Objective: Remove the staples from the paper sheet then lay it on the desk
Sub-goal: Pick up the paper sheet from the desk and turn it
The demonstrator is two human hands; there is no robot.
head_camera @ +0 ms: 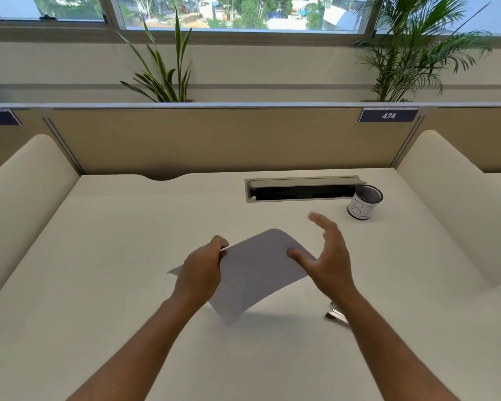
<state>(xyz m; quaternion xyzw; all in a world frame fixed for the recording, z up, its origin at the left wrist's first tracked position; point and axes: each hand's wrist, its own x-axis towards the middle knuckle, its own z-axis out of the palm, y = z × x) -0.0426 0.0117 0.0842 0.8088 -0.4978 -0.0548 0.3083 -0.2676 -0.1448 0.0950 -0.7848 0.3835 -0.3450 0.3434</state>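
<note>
My left hand grips the left edge of a white paper sheet and holds it tilted above the cream desk. The sheet casts a shadow on the desk under its lower corner. My right hand hovers at the sheet's right side with fingers spread and straight, its thumb over the paper's right edge; it holds nothing. A small metal tool, probably the staple remover, lies on the desk partly hidden behind my right forearm. No staples are discernible on the sheet.
A mesh pen cup with a white label stands at the back right, next to an open cable tray slot. Beige partition walls enclose the desk at the back and both sides.
</note>
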